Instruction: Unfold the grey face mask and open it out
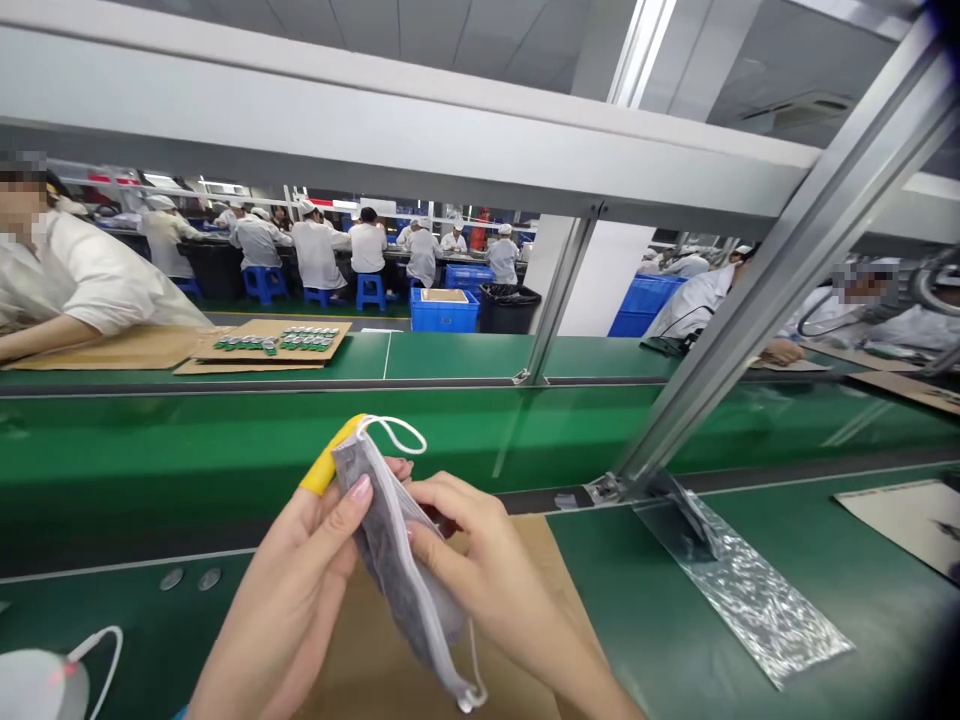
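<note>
I pinch one folded grey mask (397, 560) between my left hand (300, 590) and right hand (487, 570); a second, white mask (37, 685) lies nearby.

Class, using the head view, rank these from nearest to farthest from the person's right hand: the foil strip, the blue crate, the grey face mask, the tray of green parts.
1. grey face mask, held in the right hand.
2. foil strip, on the bench to the right.
3. tray of green parts, across the belt, left.
4. blue crate, on the floor beyond.
</note>
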A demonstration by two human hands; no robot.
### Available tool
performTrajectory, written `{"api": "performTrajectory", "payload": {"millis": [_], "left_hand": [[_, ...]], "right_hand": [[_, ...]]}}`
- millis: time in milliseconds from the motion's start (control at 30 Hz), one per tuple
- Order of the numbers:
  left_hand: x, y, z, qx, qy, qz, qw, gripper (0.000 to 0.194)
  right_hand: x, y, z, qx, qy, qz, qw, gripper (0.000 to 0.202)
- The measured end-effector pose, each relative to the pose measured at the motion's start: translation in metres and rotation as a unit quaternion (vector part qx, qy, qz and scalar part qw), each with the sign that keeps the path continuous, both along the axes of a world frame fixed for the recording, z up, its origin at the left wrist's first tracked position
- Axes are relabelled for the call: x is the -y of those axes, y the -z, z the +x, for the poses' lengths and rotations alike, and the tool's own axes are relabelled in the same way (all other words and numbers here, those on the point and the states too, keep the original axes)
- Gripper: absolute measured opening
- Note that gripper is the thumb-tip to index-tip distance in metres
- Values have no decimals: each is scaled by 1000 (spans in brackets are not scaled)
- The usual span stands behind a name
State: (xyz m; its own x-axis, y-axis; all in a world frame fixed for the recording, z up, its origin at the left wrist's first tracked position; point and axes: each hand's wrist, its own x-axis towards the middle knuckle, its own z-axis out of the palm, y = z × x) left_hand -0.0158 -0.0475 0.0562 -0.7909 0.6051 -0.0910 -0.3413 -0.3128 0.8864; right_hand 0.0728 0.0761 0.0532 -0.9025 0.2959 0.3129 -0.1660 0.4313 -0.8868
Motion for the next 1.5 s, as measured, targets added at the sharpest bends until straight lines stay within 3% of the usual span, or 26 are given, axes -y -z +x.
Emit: {"api": "performTrajectory", "payload": {"millis": [167,300,400,467,600,700,800,933,1100,1167,1233,1333,1400,1500], "left_hand": [[-7,5,7,-46,22,-14,999,44],[-14,8,21,-70,72,-51,994,62],[-17,10,31,-78,113,-61,989,59],[-17,10,32,-72,108,-46,990,52],[-8,4,18,-86,54,-39,994,44],[4,-6,5,-117,3,-93,989,38],[11,-11,-5,-158,-18,-141,977,46],[8,-6,-7,-181,19,-157,971,69],[8,1,-1,-220,40,-197,955,51],[10,-2,2,-259,47,-217,940,58],[12,-7,7,-318,62,-276,905,67],[12,-9,12,-406,79,-365,834,46],[12,-5,9,-446,43,-394,802,26],[14,3,-7,-475,-58,-430,766,33]], "right_hand": [[2,-3,2,16,120,9,993,13],[6,-4,4,43,197,37,979,10],[9,1,3,23,171,33,984,13],[8,3,4,4,150,45,988,13],[-5,-1,10,-13,170,71,983,15],[-12,-7,15,-3,202,62,977,14],[-13,-6,13,-10,192,37,981,13],[-4,-2,3,0,167,35,985,7],[12,-11,3,44,147,4,988,6],[14,-12,4,39,156,-17,987,5],[15,-10,3,27,169,-42,984,5],[16,-4,1,0,175,-69,982,4],[15,-1,1,-7,168,-71,983,6],[10,-1,0,23,167,-39,985,14]]}}
